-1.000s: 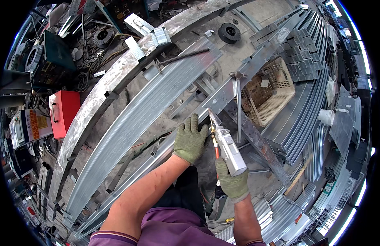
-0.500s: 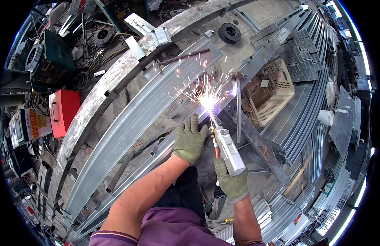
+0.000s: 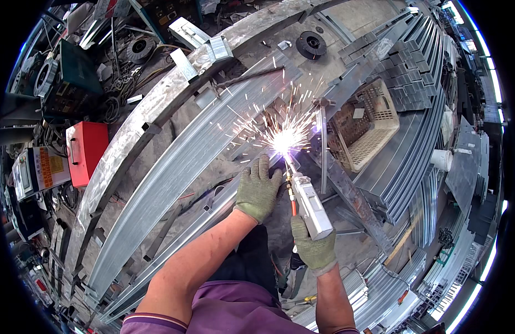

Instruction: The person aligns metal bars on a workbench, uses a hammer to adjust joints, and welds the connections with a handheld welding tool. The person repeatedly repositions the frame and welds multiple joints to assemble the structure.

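My right hand, in a green work glove, is wrapped round the rear of a grey, boxy hand-held welding gun. A thin hose or cable with a red sleeve runs alongside the gun. At its nozzle, a white-violet glare throws sparks up and outward, hiding the contact spot. Just below the glare, my gloved left hand lies with fingers outstretched on a narrow galvanized metal bar. Beyond it stretches a wide curved metal channel.
A hammer stands right of the sparks, beside a beige plastic crate. Stacked metal profiles fill the right side. At left are a red box and a thick curved beam. A black spool lies farther off.
The spark spray has changed shape, spreading wider around the nozzle. Both hands and the welding gun stay in nearly the same place.
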`<state>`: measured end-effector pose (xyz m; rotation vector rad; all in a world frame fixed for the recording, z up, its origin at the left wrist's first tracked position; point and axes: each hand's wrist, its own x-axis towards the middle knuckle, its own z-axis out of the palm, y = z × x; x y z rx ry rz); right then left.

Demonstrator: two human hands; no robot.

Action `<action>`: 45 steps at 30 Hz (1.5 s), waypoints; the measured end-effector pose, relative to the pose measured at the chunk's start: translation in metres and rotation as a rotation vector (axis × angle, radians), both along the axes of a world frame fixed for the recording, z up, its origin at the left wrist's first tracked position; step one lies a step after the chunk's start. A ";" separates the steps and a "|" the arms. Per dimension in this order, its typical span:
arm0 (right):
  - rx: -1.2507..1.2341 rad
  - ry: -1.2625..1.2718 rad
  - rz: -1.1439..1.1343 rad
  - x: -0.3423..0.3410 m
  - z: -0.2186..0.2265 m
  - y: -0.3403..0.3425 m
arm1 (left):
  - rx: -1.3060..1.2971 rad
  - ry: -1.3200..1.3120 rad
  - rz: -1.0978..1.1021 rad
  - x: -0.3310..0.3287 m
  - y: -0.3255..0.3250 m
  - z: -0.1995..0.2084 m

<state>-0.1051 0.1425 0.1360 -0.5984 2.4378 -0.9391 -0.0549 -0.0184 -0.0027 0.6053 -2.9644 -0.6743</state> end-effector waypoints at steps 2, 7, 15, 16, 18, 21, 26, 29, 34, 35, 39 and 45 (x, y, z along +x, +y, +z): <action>-0.015 -0.002 -0.008 0.000 0.001 0.000 | -0.001 -0.014 -0.002 -0.001 0.000 0.002; -0.001 -0.033 -0.017 0.002 0.002 0.002 | -0.006 -0.005 0.009 0.000 0.001 0.000; 0.026 -0.119 0.010 0.006 -0.001 0.012 | 0.005 -0.011 0.007 -0.001 0.000 0.002; 0.019 -0.094 0.025 0.007 0.000 0.010 | 0.004 -0.017 0.003 -0.001 0.000 0.001; 0.010 -0.062 0.045 0.007 0.001 0.010 | 0.002 -0.027 -0.003 0.000 0.000 0.000; 0.001 -0.048 0.056 0.007 0.000 0.011 | 0.000 0.004 0.013 0.001 0.002 -0.002; -0.055 0.001 -0.019 0.010 0.006 0.002 | 0.015 -0.027 -0.012 0.000 0.000 0.000; -0.038 0.040 0.020 0.009 0.005 0.004 | 0.004 -0.013 -0.012 0.001 0.000 -0.001; -0.035 -0.046 -0.041 0.012 0.007 0.004 | 0.003 -0.017 -0.001 0.002 -0.001 -0.001; -0.025 -0.071 -0.052 0.013 0.007 0.005 | 0.003 -0.005 0.014 0.002 -0.001 -0.004; -0.030 -0.267 -0.211 0.019 0.007 0.016 | 0.032 -0.074 -0.021 0.001 -0.002 -0.001; -0.245 -0.448 -0.309 -0.004 0.044 0.053 | 0.067 -0.051 0.000 0.001 -0.003 0.004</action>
